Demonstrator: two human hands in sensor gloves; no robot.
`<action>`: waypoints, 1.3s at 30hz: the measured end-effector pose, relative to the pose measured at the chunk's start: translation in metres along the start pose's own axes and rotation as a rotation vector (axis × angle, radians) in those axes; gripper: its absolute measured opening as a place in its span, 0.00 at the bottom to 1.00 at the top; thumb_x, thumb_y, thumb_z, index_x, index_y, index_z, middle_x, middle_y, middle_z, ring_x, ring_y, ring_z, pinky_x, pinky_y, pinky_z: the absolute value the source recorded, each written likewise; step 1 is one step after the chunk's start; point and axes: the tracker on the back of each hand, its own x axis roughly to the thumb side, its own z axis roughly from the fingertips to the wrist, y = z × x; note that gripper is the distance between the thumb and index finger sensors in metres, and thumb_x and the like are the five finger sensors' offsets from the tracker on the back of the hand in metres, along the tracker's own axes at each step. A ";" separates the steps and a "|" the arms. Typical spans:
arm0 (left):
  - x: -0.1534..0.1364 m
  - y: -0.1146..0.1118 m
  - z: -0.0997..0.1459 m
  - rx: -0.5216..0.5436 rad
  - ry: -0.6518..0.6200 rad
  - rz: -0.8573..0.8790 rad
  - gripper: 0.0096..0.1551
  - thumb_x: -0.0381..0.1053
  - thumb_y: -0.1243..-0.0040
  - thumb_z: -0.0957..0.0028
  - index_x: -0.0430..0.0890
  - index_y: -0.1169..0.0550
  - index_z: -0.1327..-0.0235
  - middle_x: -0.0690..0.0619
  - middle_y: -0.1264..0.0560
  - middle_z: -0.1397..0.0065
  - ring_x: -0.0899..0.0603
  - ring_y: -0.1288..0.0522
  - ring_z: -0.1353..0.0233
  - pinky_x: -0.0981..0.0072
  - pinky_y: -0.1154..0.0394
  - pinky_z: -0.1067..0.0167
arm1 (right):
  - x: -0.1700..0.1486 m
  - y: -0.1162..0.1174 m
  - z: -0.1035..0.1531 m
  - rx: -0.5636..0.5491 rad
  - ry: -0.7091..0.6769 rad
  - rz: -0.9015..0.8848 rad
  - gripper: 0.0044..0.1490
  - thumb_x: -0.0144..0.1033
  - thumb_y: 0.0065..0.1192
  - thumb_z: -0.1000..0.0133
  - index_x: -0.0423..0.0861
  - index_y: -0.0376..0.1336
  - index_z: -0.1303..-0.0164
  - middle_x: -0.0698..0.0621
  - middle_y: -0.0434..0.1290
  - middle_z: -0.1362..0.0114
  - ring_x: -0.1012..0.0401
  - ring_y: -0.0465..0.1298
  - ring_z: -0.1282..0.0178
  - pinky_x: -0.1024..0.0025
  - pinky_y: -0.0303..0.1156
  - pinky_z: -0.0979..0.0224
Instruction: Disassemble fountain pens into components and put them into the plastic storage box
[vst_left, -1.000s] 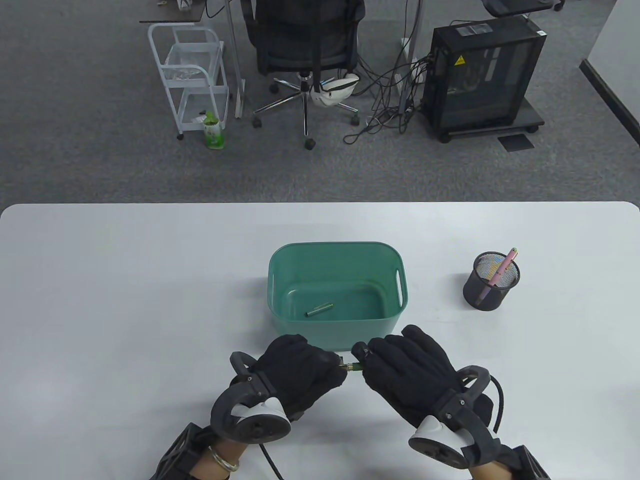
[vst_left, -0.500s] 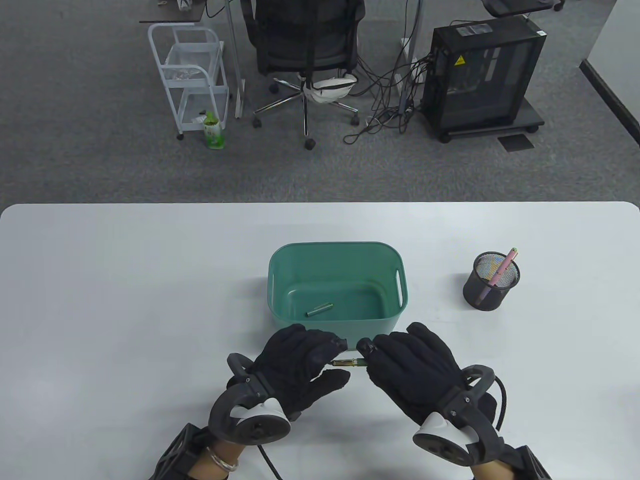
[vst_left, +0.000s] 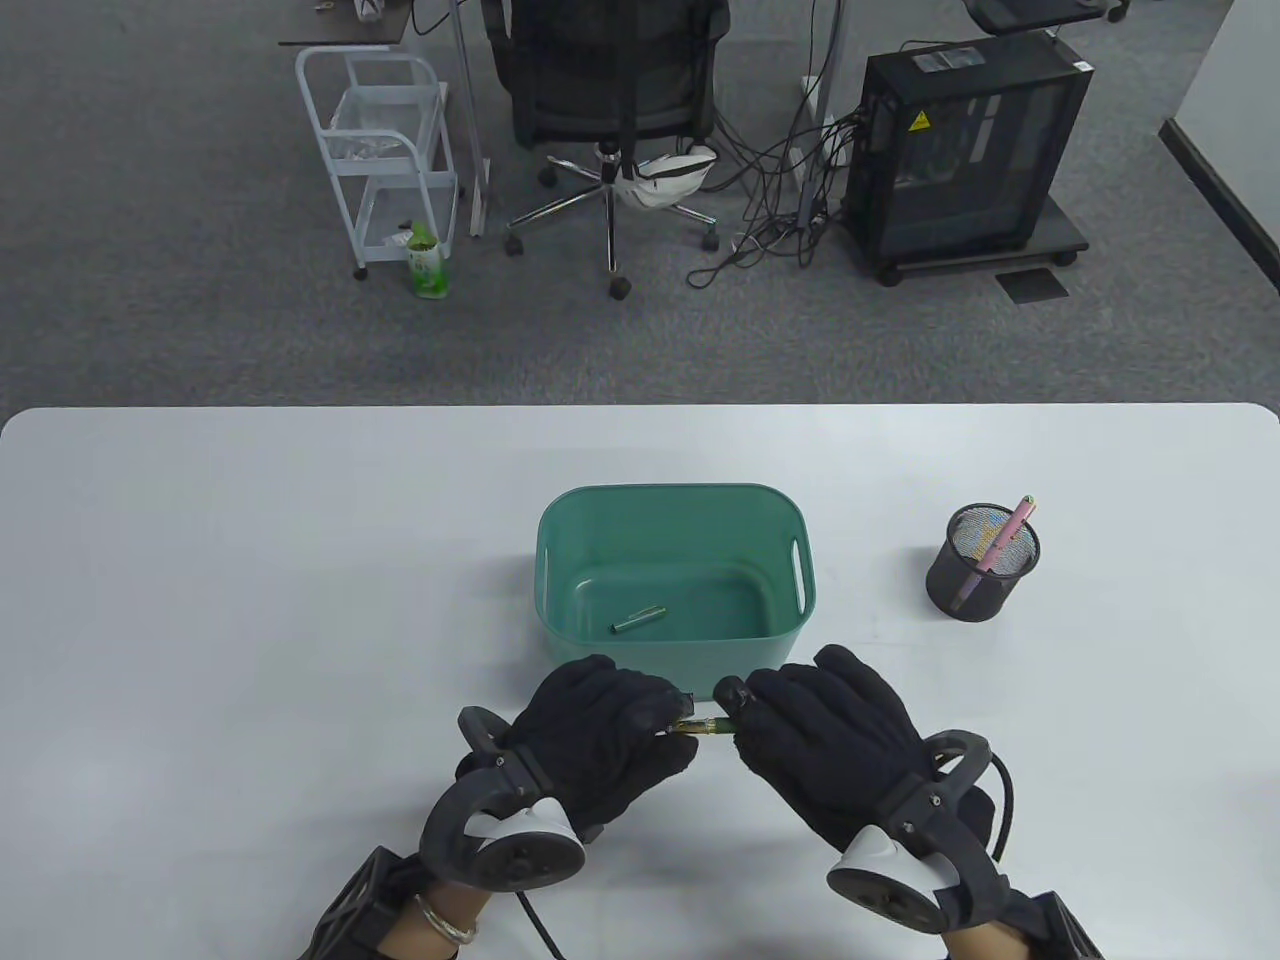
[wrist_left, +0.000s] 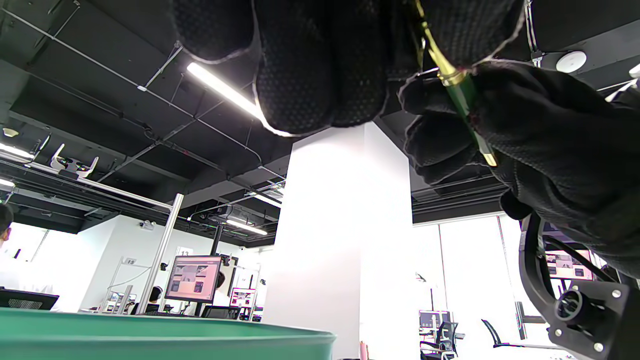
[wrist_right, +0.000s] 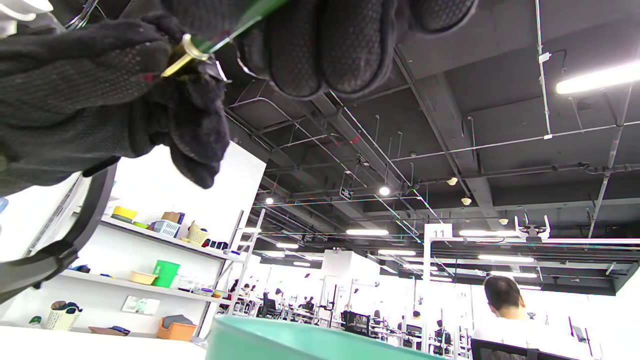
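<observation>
The left hand (vst_left: 600, 735) has its fingers curled inward and its fingertips (wrist_left: 320, 75) pinching one end of the green pen section (vst_left: 698, 727), with the tracker strapped on the back of the hand nearer the wrist. The right hand (vst_left: 825, 745) faces it, fingers (wrist_right: 320, 45) curled round the other end of the same piece, thumb tucked beneath. The two sets of fingertips sit just apart, only a short stretch of the pen showing between them.

Green-and-gold pen (vst_left: 700, 727), teal box (vst_left: 670, 668)
</observation>
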 end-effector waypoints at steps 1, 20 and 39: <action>0.000 0.000 0.000 0.001 0.000 0.001 0.24 0.60 0.47 0.30 0.44 0.23 0.37 0.50 0.16 0.39 0.46 0.17 0.41 0.48 0.28 0.31 | 0.000 0.000 0.000 0.000 -0.001 0.001 0.28 0.51 0.54 0.39 0.57 0.69 0.30 0.59 0.75 0.32 0.63 0.75 0.33 0.54 0.62 0.18; -0.001 0.000 -0.001 0.011 0.002 0.015 0.27 0.60 0.55 0.29 0.42 0.15 0.52 0.51 0.11 0.54 0.47 0.13 0.54 0.50 0.23 0.39 | 0.002 0.000 0.000 0.002 -0.008 0.002 0.28 0.51 0.54 0.39 0.58 0.69 0.30 0.59 0.75 0.32 0.63 0.75 0.33 0.54 0.62 0.18; 0.000 0.001 0.001 0.029 -0.005 -0.004 0.30 0.63 0.46 0.32 0.44 0.29 0.29 0.48 0.21 0.31 0.45 0.19 0.37 0.47 0.30 0.29 | 0.001 0.000 0.000 0.000 -0.003 0.001 0.28 0.51 0.54 0.39 0.57 0.69 0.30 0.59 0.75 0.32 0.63 0.75 0.33 0.53 0.62 0.18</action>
